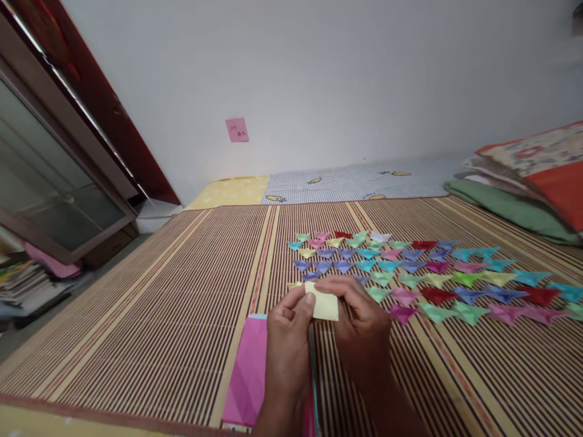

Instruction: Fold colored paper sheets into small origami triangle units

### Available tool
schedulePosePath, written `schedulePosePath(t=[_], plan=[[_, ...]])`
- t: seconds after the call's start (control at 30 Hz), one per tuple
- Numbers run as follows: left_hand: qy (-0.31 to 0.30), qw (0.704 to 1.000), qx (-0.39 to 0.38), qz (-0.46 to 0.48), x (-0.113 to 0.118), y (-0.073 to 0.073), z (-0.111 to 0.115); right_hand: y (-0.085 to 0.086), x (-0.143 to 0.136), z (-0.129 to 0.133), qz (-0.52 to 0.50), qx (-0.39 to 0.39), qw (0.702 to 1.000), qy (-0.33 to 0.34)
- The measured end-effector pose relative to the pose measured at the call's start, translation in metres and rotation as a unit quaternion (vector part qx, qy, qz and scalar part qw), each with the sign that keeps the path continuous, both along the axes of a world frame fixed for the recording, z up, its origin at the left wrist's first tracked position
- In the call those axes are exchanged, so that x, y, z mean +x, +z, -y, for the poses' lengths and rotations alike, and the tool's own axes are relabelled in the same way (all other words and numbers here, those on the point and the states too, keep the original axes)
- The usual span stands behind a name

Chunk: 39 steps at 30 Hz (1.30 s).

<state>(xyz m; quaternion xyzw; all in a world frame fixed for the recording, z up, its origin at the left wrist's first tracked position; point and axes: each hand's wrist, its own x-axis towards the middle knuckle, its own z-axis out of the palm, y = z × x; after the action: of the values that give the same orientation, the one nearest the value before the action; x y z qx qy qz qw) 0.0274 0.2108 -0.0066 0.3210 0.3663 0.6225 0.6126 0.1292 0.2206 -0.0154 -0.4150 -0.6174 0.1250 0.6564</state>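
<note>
A small folded piece of pale yellow paper (326,306) is held up between my two hands, above the striped mat. My left hand (291,328) pinches its left edge, the thumb lying across the front. On the other side my right hand (362,321) grips the paper along its top and right edge, with its fingertips partly behind it. Under my left forearm lies a stack of coloured paper (246,370), a pink sheet on top. Beyond and right of my hands stand rows of small folded paper boats (382,278) in many colours.
The striped bamboo mat (182,291) covers the bed. Folded bedding (505,206) and an orange patterned pillow (546,161) are piled at the far right. A pink note (237,130) is stuck to the white wall. Books (20,282) are stacked at the left beside a glass-panelled cabinet (54,176).
</note>
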Motion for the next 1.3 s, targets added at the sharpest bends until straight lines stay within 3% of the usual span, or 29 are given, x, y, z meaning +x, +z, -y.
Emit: schedulePosePath(t=[0.2, 0.37, 0.47, 0.67, 0.97, 1.1, 1.3], plan=[[0.037, 0.999, -0.017, 0.032, -0.005, -0.001, -0.006, 0.004, 0.012, -0.002, 0.055, -0.024, 0.995, 0.078], [0.084, 0.995, -0.011, -0.048, -0.015, -0.001, -0.007, 0.0, 0.021, -0.003, -0.059, -0.17, 0.975, 0.127], [0.097, 0.99, 0.014, -0.106, -0.015, 0.001, -0.004, -0.003, 0.02, -0.004, -0.101, -0.212, 0.962, 0.143], [0.088, 0.984, 0.041, -0.15, -0.011, 0.003, 0.001, 0.002, 0.012, -0.003, -0.053, -0.15, 0.98, 0.123], [0.033, 0.992, 0.035, -0.116, -0.009, -0.002, -0.003, 0.002, 0.011, -0.003, -0.004, -0.091, 0.994, 0.057], [0.036, 0.989, 0.036, -0.138, -0.011, 0.0, -0.003, 0.001, 0.013, -0.003, -0.034, -0.141, 0.984, 0.104], [0.003, 0.967, 0.078, -0.243, -0.016, 0.006, -0.001, 0.002, 0.02, -0.006, -0.113, -0.199, 0.957, 0.177]])
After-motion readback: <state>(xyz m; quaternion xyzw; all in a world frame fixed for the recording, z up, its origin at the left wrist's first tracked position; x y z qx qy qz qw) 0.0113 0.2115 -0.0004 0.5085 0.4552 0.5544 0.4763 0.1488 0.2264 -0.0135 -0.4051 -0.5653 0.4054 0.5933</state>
